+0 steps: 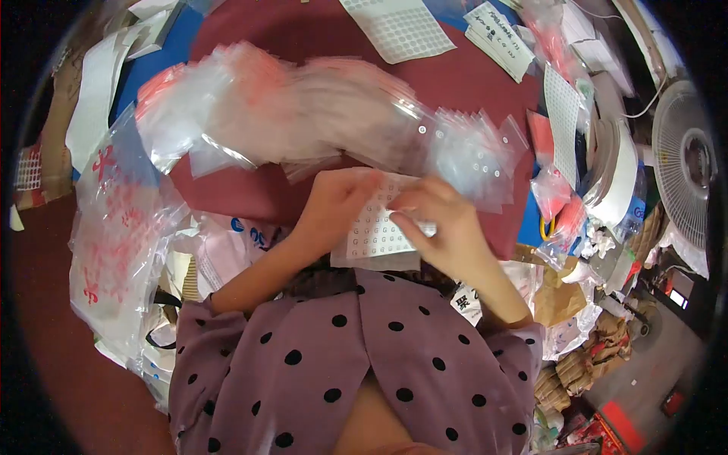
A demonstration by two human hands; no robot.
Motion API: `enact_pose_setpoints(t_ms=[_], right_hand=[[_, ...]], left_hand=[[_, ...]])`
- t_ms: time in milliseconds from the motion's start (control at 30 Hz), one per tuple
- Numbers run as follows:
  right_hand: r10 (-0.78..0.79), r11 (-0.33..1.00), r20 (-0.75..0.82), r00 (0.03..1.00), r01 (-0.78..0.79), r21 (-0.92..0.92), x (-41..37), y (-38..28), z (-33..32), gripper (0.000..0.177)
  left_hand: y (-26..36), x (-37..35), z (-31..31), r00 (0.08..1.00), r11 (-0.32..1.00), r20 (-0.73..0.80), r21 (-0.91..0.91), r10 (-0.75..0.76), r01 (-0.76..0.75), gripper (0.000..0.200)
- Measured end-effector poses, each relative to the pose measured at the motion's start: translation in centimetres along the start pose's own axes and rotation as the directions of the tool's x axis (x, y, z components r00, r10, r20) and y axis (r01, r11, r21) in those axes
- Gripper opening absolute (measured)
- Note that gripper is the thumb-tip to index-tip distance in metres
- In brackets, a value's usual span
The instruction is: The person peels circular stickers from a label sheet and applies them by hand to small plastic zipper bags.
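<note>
A white sheet of small round stickers [365, 236], printed with rows of the letter G, is held in front of my body. My left hand [334, 203] grips its upper left side, fingers closed on it. Over the sheet's right part, my right hand [447, 226] has thumb and index finger curled together in a pinch; anything small between them is hidden. Beyond both hands lies a long fanned row of clear zip bags [303, 110]. At its right end, several bags [474, 155] carry small round stickers.
All this rests on a dark red round surface [220, 193]. Another sticker sheet [400, 29] and printed white cards [498, 38] lie at the back. A large plastic bag [121, 250] hangs at left. A fan [686, 144], yellow-handled scissors [547, 229] and packets crowd the right.
</note>
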State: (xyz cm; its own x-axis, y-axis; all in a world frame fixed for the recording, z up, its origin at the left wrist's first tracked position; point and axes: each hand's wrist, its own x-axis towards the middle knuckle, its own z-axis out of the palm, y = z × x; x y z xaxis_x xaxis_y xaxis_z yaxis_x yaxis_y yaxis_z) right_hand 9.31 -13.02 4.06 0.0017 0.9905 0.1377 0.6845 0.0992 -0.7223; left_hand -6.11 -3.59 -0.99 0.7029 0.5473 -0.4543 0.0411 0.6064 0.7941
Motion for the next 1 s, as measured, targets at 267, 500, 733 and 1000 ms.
enact_pose_setpoints(t_ms=[267,500,733,1000], right_hand=[[0.303,0.823,0.069,0.95,-0.297,0.485,5.0,4.8,-2.4,0.029],[-0.054,0.964,-0.097,0.994,0.026,-0.265,3.1,0.5,-0.5,0.016],[-0.339,0.888,-0.027,0.94,0.311,-0.338,1.9,1.0,0.1,0.019],[0.178,0.957,0.017,0.984,-0.177,0.232,7.7,6.5,0.4,0.035]], left_hand=[[0.3,1.1,-0.5,0.78,0.407,0.229,0.749,0.582,-0.523,0.014],[0.1,0.9,-0.6,0.937,0.829,0.039,0.454,0.348,-0.327,0.031],[0.9,0.6,-0.7,0.998,0.966,-0.037,0.256,0.055,-0.044,0.025],[-1.0,2.7,-0.7,0.648,-0.208,0.536,0.832,0.541,-0.515,0.029]])
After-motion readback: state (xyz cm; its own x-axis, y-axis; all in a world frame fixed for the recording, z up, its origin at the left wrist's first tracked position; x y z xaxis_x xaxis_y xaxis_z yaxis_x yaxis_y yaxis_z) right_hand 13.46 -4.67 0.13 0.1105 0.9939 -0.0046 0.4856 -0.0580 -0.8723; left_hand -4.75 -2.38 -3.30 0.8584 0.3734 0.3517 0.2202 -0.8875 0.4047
